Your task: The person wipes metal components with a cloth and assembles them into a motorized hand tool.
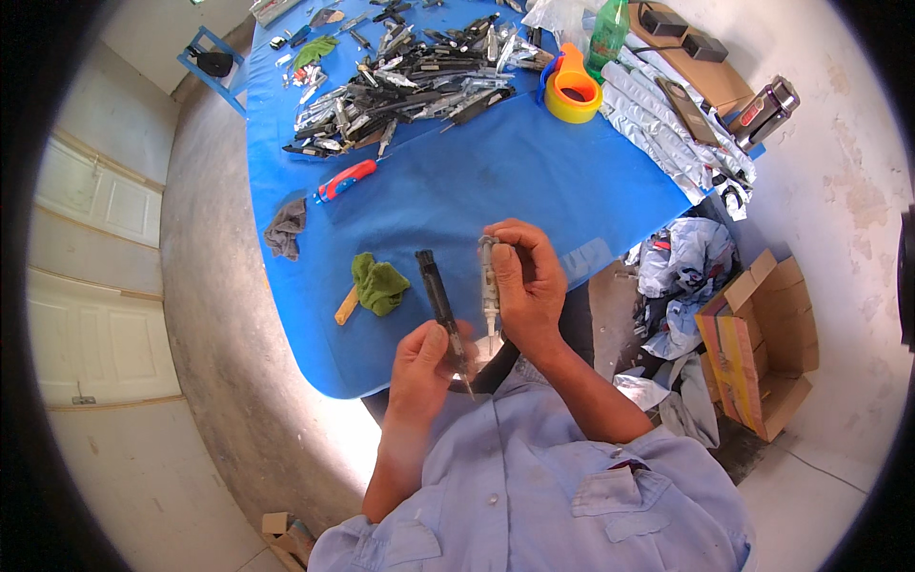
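Note:
My left hand (426, 362) is closed round the lower part of a slim black bar-shaped mechanism (437, 291), with a thin metal rod sticking out below it. Beside it, my right hand (529, 286) pinches a similar grey-white mechanism (489, 276) between thumb and fingers, its thin tip pointing down. Both parts stand roughly upright over the table's near edge, apart from each other. Left of my left hand lies a crumpled green cloth (379, 284) over a yellowish wooden handle (347, 305). Farther off is a red and blue handled tool (346, 180).
A heap of black and grey mechanisms (410, 86) covers the far part of the blue table (429, 181). A yellow tape roll in an orange dispenser (572, 91), a green bottle (608, 38) and a metal flask (764, 112) stand right. A grey rag (285, 229) lies left; an open carton (758, 343) sits below.

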{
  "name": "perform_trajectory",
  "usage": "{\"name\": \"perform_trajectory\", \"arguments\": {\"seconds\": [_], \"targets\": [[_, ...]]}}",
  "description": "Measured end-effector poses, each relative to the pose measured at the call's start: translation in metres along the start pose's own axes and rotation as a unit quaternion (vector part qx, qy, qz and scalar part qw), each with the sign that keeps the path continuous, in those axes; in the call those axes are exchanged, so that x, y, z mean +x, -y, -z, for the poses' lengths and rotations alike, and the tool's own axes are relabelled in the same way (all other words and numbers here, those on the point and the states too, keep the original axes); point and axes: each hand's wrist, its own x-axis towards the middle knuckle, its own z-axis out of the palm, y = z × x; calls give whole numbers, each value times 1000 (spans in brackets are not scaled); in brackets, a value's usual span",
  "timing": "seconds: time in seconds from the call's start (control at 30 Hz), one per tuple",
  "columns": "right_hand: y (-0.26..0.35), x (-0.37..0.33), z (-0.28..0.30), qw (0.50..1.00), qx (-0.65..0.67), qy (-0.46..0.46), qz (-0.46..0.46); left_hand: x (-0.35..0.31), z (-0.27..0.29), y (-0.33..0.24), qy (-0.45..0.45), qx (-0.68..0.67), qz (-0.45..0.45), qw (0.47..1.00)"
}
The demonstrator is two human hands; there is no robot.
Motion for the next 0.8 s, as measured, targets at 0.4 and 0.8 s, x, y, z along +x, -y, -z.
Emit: {"name": "perform_trajectory", "arguments": {"seconds": [0.4,0.8], "targets": [[10,-27,-12,989,99,3,-111,3,0,-3,15,-54,-17,998],[2,-31,-4,993,61,6,-102,4,6,1,-7,4,-30,1000]]}}
